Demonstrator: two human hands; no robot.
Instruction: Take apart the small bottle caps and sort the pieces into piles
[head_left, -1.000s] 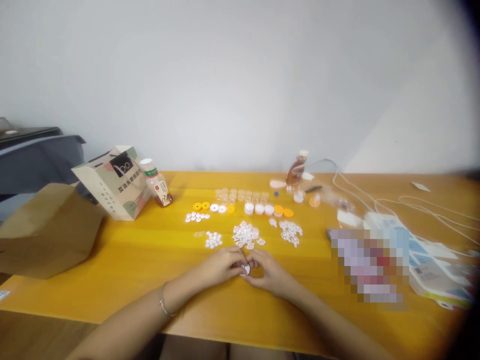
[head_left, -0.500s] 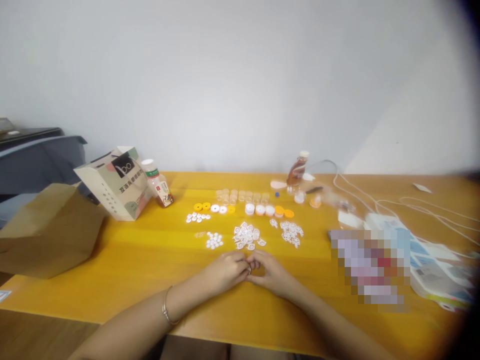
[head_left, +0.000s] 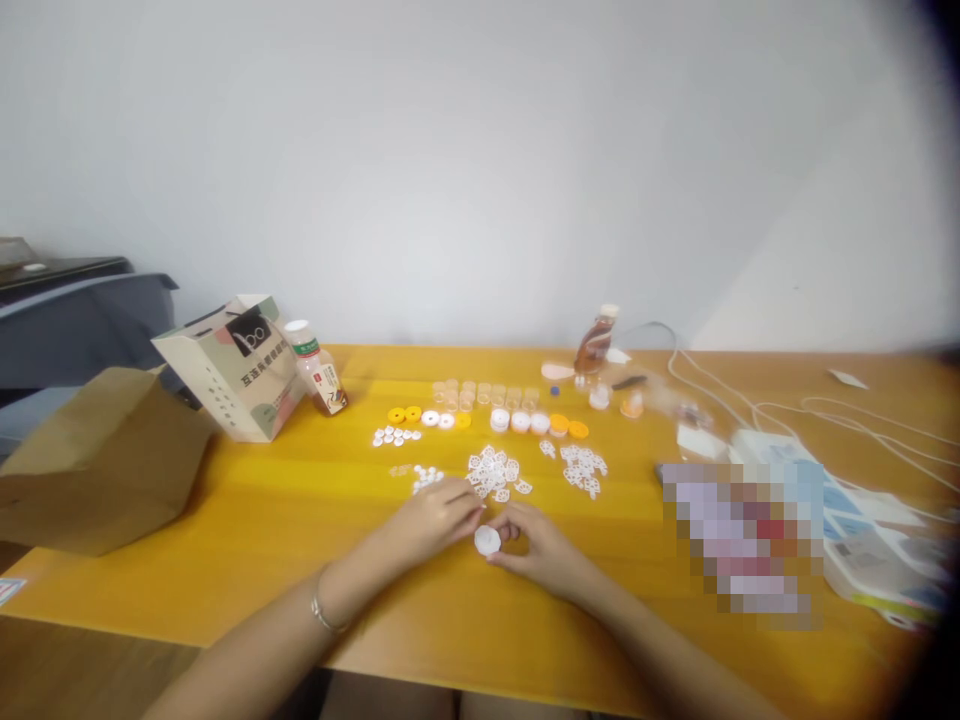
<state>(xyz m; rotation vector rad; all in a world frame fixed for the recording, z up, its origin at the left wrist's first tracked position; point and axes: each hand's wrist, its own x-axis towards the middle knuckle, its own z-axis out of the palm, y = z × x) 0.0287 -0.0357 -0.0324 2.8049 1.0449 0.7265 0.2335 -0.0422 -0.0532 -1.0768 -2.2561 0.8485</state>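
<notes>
My right hand [head_left: 538,545] pinches a small white round cap [head_left: 487,541] between thumb and fingers, its face turned towards me. Just left of it, my left hand [head_left: 441,515] has its fingers drawn together. A tiny pale speck shows at its fingertips, too small to name. Beyond the hands lies a heap of white openwork plastic pieces [head_left: 491,470], with a second heap of similar pieces [head_left: 583,468] to the right. My left hand partly covers a cluster of small white round pieces [head_left: 427,474].
Behind are white discs [head_left: 397,436], yellow and white round lids [head_left: 520,421] and clear cups [head_left: 484,393]. A paper bag [head_left: 232,370], brown bag [head_left: 105,460] and bottle [head_left: 322,375] stand left. Another bottle [head_left: 596,345], cables [head_left: 720,375] and a plastic case [head_left: 877,560] are right.
My left hand has moved up and left, away from my right hand. The white cap, mostly hidden between the hands before, now shows in my right hand.
</notes>
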